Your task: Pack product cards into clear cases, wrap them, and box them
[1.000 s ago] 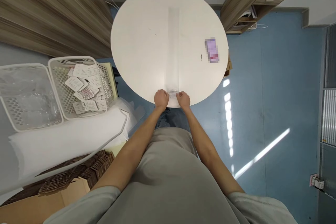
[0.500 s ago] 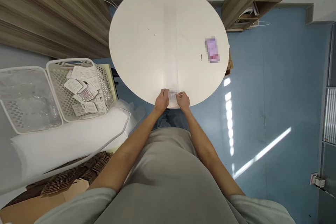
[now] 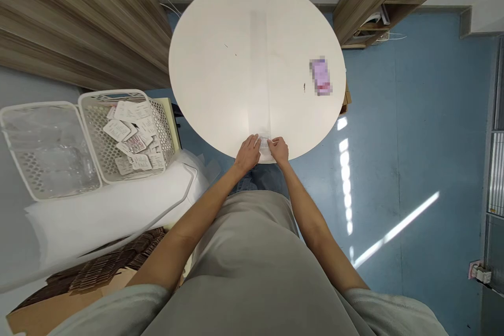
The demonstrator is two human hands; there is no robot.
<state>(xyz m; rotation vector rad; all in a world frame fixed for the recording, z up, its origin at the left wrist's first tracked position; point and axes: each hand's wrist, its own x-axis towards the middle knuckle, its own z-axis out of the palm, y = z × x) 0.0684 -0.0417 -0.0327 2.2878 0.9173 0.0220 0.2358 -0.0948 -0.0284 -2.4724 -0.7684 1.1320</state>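
Note:
A long strip of translucent wrap runs across the round white table from its far part to the near edge. At the near end of the strip lies a small clear plastic packet, its contents too small to make out. From the left, my left hand holds the packet's side, fingers bent and close together. My right hand pinches the opposite side between thumb and fingers. Part of the packet is hidden by the fingertips.
A blurred purple object lies on the table's right side. To the left stand a white basket of printed cards and another basket with clear plastic pieces. A large white roll and brown cardboard lie nearer me.
My left hand has turned and its fingers reach further over the packet's left side. My right hand stays at the right side. The whole view has shifted slightly.

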